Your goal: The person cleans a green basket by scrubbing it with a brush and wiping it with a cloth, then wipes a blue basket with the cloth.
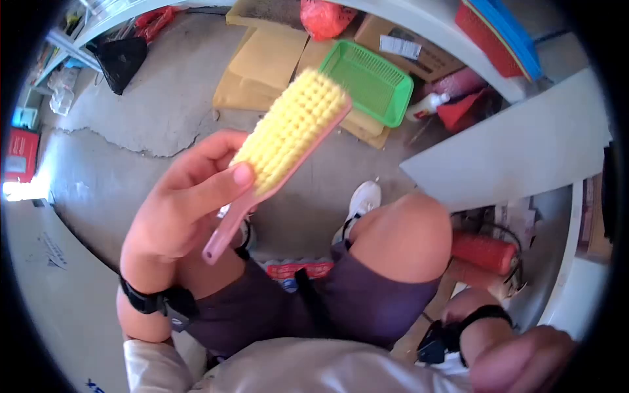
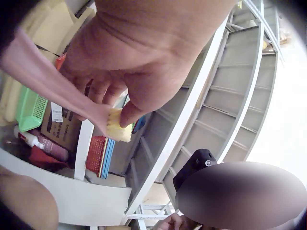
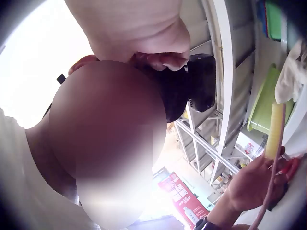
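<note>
In the head view, a pink-backed brush [image 1: 291, 131] with yellow bristles is raised over the floor, bristles facing the camera. The left hand [image 1: 173, 196] grips it near the handle, thumb on the bristle edge. The left wrist view has the pink handle [image 2: 53, 86] crossing beside the left hand [image 2: 148, 62]. Low at the right of the head view is the blurred right hand [image 1: 524, 360], away from the brush. In the right wrist view, the right hand [image 3: 139, 33] has curled fingers beside the person's head and a black head-worn device [image 3: 201, 81]; contact is unclear.
A green basket [image 1: 373, 82] lies on cardboard beyond the brush. Nearby are a white bottle [image 1: 429, 105] and a red bag [image 1: 324, 19]. A pale panel [image 1: 511, 144] juts in from the right, above a red cylinder [image 1: 485, 252]. The person's bare knees are below.
</note>
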The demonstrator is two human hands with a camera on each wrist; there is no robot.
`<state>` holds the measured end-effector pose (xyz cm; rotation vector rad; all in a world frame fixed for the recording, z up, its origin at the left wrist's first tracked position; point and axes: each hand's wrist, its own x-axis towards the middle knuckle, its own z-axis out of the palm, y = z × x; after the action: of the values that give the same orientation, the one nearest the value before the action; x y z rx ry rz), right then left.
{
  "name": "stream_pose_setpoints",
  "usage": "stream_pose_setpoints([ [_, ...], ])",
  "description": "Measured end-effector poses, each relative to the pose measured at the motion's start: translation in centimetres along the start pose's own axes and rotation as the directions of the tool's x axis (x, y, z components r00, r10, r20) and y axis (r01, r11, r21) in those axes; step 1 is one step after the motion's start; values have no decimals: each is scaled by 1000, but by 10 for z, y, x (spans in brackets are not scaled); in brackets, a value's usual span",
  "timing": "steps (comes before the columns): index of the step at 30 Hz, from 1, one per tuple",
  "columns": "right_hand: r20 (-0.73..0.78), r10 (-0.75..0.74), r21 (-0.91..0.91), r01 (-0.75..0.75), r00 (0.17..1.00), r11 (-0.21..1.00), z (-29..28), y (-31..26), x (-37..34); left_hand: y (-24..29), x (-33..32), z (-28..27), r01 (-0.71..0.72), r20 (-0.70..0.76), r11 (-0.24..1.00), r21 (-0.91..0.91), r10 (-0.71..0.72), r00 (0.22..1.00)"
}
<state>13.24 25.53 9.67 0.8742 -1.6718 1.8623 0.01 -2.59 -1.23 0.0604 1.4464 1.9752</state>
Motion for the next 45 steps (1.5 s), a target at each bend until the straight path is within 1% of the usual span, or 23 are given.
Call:
stream_pose_setpoints([
  [2, 8, -17, 3, 17, 1000, 1000, 0, 2, -1, 5, 6, -1, -41, -1, 999, 16, 41, 999],
  [5, 3, -4, -7, 4, 1000, 1000, 0, 3, -1, 6, 4, 0, -40, -41, 999, 26, 41, 998],
  [9, -9, 1, -5, -1, 1000, 1000, 1, 6, 0, 7, 2, -1, -43, -25, 999, -4, 43, 999],
  [15, -17, 4, -13, -5, 1000, 1000, 3, 7, 3, 4, 2, 0, -78, -54, 997, -13, 77, 996],
  [17, -16, -2, -9, 1, 1000, 1000, 3, 8, 3, 3, 2, -1, -74, -37, 997, -16, 73, 997],
  [18, -24, -6, -6, 6, 1000, 1000, 4, 7, 3, 5, 1, -4, -65, -24, 998, -4, 65, 998],
  [21, -29, 1, -2, -1, 1000, 1000, 5, 6, 6, 7, 1, -2, -52, -60, 997, 63, 55, 997],
  [23, -43, -3, -6, 2, 999, 1000, 6, 5, 7, 11, 1, -4, -42, -29, 998, 45, 43, 999],
  [25, -27, 7, -2, -7, 1000, 1000, 6, 6, 7, 5, 2, -5, -70, -4, 997, -18, 70, 998],
  [28, -16, 2, -5, -2, 1000, 1000, 2, 7, 5, 7, 1, -2, -78, -32, 997, 10, 78, 996],
  [32, -21, 8, -4, -8, 1000, 1000, 2, 6, 6, 7, -1, 0, -76, -67, 997, 2, 76, 995],
  [34, -26, 11, -7, -11, 1000, 1000, 3, 7, 7, 8, -1, -1, -80, -61, 997, 12, 81, 995],
  [37, -47, 19, -1, -19, 999, 1000, 5, 5, 9, 10, -1, -6, -62, -2, 997, 35, 62, 998],
  [45, -35, 18, -11, -19, 999, 1000, 1, 4, 6, 7, 0, -2, -89, -63, 996, 10, 89, 994],
])
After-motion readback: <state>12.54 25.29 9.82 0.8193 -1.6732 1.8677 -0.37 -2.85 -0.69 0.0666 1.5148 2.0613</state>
